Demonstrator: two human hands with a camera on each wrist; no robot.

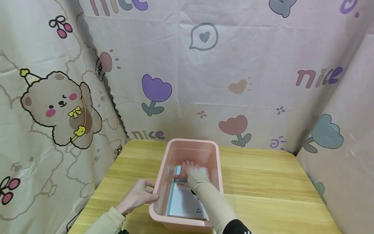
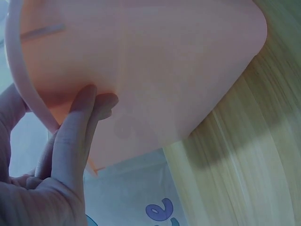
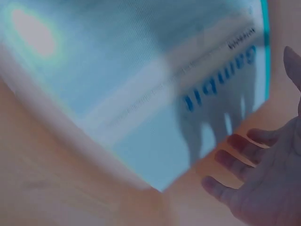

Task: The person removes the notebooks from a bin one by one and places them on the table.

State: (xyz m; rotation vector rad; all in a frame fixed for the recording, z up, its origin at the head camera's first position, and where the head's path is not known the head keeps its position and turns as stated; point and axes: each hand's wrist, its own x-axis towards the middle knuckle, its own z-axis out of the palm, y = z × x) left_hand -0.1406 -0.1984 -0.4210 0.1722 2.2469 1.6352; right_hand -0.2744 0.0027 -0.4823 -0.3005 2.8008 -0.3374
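A pink plastic bin [image 1: 217, 162] stands on the table, longer from front to back than it is wide. My left hand [image 1: 139, 196] holds its left rim near the front corner. In the left wrist view, fingers [image 2: 73, 136] press the outer wall while the thumb goes over the rim. Inside the bin lies a notebook [image 1: 184, 203] with a pale blue lined cover, a teal spine edge and the word "Gambit". My right hand [image 1: 188, 169] reaches into the bin over the notebook's far end. Its fingers [image 3: 235, 165] are spread and relaxed, holding nothing, and cast a shadow on the cover.
The light wooden table [image 1: 263, 185] extends to both sides of the bin. A printed curtain [image 1: 198, 71] hangs along the table's back edge, and more printed cloth [image 1: 52, 156] hangs at the left and right.
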